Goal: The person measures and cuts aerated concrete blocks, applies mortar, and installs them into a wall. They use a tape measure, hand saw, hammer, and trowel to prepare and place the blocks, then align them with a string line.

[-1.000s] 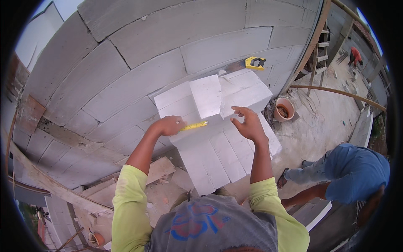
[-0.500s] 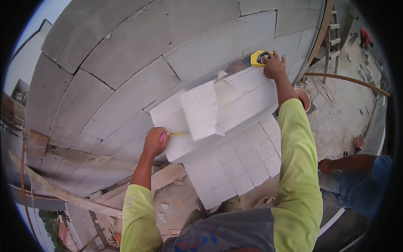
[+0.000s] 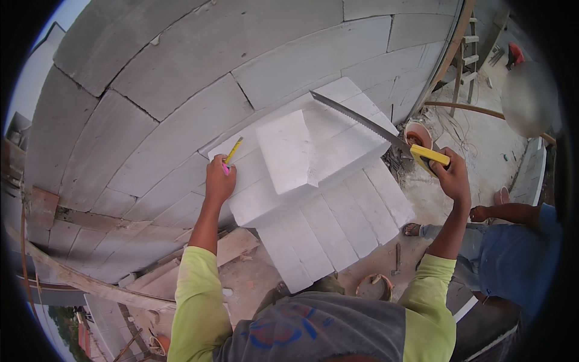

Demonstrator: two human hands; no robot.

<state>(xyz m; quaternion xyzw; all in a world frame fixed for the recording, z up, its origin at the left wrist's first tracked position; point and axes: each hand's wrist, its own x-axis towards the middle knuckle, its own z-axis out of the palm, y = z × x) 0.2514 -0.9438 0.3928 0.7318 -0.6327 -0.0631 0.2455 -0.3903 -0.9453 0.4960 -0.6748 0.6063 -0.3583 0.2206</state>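
Since half a second ago, the hand saw with a yellow handle and a long grey toothed blade (image 3: 386, 134) has left its place by the wall and swung nearer and to the right, and the tape has turned to point toward the far side. On my feed the right hand (image 3: 452, 177) is closed round the saw's handle, off the right end of the stacked white rectangular blocks (image 3: 338, 220), with the blade reaching back over their top; I can't tell whether it touches them. The left hand (image 3: 220, 179) grips a pink-and-yellow tape measure (image 3: 233, 152) by the left end of the upper blocks, a short length of yellow strip showing. Between the hands, a smaller rough-edged white block (image 3: 281, 154) lies on the upper layer. I see the stack standing against a tall wall of large pale-grey blocks (image 3: 289, 36) that runs along the far and left sides. On the dusty grey concrete floor (image 3: 476, 163) to the right are a terracotta-coloured bucket (image 3: 418, 134) and, farther off, a wooden ladder (image 3: 470, 57). Near right, a co-worker in a blue shirt (image 3: 512, 253) bends over.
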